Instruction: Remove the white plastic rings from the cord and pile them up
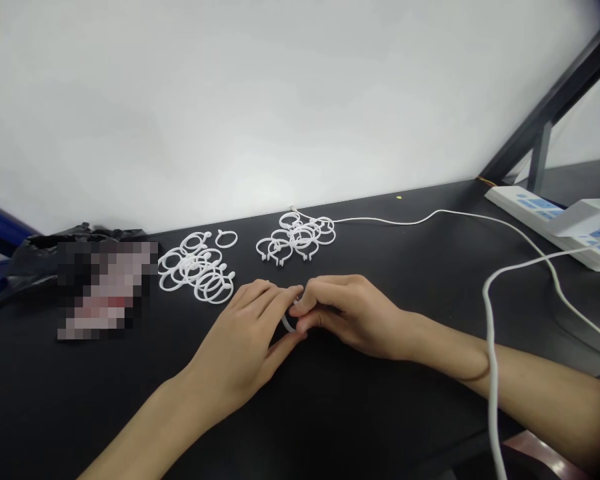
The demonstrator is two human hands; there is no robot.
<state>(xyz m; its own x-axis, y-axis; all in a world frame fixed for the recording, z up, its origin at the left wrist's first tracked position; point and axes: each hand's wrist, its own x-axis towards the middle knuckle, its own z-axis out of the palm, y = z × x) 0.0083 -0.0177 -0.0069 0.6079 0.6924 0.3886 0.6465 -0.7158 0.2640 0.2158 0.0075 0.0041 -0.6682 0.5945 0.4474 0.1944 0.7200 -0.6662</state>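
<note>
The work looked partway along: one white ring [288, 325] was in hand near the middle of the counter [325, 427], with loose rings lying in two groups behind it. The left hand [250, 327] curled its fingers and thumb around the ring, while the right hand [353, 313] pinched it at the side facing it; the fingers hid much of the ring, so whether its ends met could not be told. In the left pile [198, 273], toward the far left corner, the rings mostly looked closed at their small knobs, and one lay a little apart toward the far edge. In the middle pile [303, 233], near the far edge, several rings showed a gap between their tips, so this pile seemed the part left to do and the left one the part done, though that was only a judgement. Along the far edge stood the wall [280, 100], limiting reach behind the piles. A black bag [35, 257] took up the far left corner, and a white cord [490, 360] ran down the right side, crossing over the right forearm. The widest room for moving lay between the hands and the near edge
</note>
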